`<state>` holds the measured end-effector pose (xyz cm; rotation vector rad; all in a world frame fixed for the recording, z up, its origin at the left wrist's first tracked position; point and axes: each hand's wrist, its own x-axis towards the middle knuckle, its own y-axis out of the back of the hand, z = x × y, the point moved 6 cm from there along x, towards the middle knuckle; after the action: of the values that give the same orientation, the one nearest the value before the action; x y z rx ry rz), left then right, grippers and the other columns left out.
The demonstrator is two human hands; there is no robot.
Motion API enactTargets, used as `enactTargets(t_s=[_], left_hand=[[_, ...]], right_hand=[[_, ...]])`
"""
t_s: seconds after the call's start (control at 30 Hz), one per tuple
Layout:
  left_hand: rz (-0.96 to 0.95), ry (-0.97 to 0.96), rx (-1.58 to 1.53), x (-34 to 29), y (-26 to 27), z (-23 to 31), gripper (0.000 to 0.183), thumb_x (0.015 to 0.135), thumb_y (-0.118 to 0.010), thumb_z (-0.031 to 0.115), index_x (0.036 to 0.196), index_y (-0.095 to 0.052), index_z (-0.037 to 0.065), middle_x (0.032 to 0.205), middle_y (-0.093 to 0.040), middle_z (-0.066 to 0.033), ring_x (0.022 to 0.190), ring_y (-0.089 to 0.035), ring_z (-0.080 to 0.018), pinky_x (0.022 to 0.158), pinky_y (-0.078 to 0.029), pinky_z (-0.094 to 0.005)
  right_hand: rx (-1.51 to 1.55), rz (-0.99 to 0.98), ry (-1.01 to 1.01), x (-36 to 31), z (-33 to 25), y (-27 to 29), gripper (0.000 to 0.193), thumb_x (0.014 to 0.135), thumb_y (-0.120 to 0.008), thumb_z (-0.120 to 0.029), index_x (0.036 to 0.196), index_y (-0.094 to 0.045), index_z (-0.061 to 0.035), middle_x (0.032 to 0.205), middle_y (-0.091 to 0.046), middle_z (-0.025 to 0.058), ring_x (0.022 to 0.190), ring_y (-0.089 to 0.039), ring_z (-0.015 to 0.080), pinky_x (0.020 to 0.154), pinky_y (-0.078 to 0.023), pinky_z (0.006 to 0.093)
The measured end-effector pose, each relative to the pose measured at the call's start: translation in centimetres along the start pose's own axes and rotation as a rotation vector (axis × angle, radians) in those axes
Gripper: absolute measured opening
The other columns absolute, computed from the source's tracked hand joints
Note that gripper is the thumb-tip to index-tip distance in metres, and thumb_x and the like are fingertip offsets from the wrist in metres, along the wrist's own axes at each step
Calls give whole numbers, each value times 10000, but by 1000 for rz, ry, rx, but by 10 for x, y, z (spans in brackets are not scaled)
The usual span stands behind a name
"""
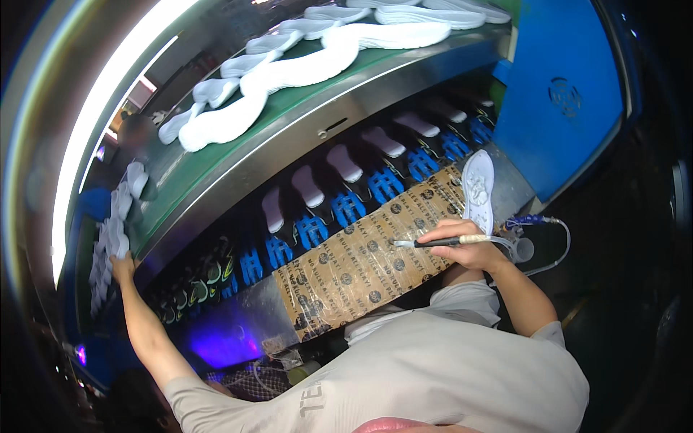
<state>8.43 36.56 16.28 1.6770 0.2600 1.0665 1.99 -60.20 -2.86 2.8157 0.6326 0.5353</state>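
— Gripping what, that right hand (469, 249)?
— A slim pen-like tool (440, 242), fingers closed around it, tip over the printed cardboard sheet (361, 267); a hose (552, 249) trails behind. One white shoe (478, 189) lies just beside.
— And the left hand (124, 267)?
— Stretched far out, touching the stack of white soles (114, 224) at the green conveyor belt's (188, 184) end; its grip I cannot tell.

Brown printed cardboard sheet (368, 263), possibly flattened package, taped on bench front.
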Motion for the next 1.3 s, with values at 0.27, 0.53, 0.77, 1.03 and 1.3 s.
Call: enactTargets(t_s=[0.27,0.53,0.77,1.03,1.3], left_hand=[[136,-20,-208,-67,10,51,889,787,-744,701,1029,-689,-153,1071,-713,-353,1045,-675,-503,933,-511,-522],[321,-110,-1367,-215,76,89,623,959,-782,258,1341,-489,-138,1289,-578,-265,1120,-640,-282,932,-600,-389],[-146,-20,-2510,-300,99,165,690,946,-476,440,1393,-565,-78,1344,-612,-307,1285,-581,-439,1156,-414,-569],[-1172,355,-2255,-540,23,349,810,943,-328,580,1381,-566,-58,1237,-684,-260,1102,-683,-377,912,-574,-496],[-1884,751,-2283,-692,55,389,975,999,-152,806,1577,-395,60,1483,-538,-285,1331,-578,-418,1112,-488,-534]], right_hand=[[9,6,-2,16,-1,-14,311,920,-777,-155,1227,-769,-105,931,-689,69,843,-619,192,769,-490,331],[20,80,23,18,1,-12,302,886,-771,-148,1179,-777,-74,927,-720,68,869,-646,200,803,-516,345],[371,352,-94,13,28,2,215,935,-702,-103,1125,-748,-13,916,-723,17,783,-600,59,687,-492,227],[744,369,-132,13,39,-29,231,955,-697,-93,1167,-718,-4,1066,-718,31,845,-585,47,797,-494,216],[327,137,-235,27,3,-78,242,875,-686,-63,1095,-763,2,980,-767,73,840,-688,118,876,-551,291]])
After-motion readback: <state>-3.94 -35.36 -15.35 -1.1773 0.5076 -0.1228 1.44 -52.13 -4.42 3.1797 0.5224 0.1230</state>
